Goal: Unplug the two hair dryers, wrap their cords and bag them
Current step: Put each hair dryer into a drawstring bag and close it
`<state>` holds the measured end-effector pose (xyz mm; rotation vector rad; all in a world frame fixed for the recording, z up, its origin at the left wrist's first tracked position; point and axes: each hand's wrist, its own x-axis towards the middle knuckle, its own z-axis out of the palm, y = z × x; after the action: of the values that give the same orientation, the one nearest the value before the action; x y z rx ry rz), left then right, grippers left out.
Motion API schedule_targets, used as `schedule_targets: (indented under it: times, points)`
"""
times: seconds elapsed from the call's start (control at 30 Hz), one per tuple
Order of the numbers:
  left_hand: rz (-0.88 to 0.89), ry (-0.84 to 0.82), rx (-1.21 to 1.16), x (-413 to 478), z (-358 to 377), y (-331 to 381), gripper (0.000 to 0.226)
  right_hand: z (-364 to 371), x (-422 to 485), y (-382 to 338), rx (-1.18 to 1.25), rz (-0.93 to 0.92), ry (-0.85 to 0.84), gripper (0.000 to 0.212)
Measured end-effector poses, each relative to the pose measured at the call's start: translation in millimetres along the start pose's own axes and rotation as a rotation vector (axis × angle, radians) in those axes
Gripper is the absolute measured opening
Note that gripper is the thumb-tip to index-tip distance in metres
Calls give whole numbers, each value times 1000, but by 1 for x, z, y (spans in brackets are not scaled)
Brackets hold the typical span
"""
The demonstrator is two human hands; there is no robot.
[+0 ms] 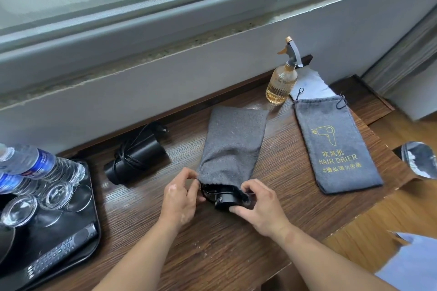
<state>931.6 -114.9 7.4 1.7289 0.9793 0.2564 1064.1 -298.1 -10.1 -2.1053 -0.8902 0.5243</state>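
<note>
Far left: black tray (97, 224) with water bottles (40, 165), upturned glasses (55, 195) and a remote (59, 253); none of it belongs to the job.

Left of centre: wrapped dryer (137, 160) lies on the wooden surface (212, 255), cord wound round its body, plug (163, 129) free at the wall end; unplugged and not yet bagged.

Centre: left hand (179, 201) pinches the left edge of the plain bag (233, 146) at its mouth; bag lies flat, closed end towards the wall. Bagged dryer (224, 198) sits in the mouth, black end and some cord showing; how far in it reaches is hidden by the cloth. Right hand (262, 208) is closed round that protruding end, forefinger curled over the hem, thumb beneath.

Right: spray bottle (281, 85) stands just beside the plain bag's far corner; printed bag (338, 146) lies flat and unfilled, drawstring loose at its top.

Judgement: first dryer is about half seated; second not started.

Risks: a cord loop may catch on the hem and unwind, if the push runs ahead of the left hand's spreading; the cloth may bunch and the whole bag slide instead of filling; a slide towards the wall could nudge the spray bottle over, it being tall and narrow.
</note>
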Motion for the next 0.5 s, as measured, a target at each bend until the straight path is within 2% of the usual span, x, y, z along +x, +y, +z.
schedule_targets:
  times: [0.17,0.5]
  points:
    - [163,70,273,-1,-4,1,22,-3,8,-2,8,39,52,42]
    - [246,-86,444,-6,-8,6,17,-10,25,-6,-71,135,210,39]
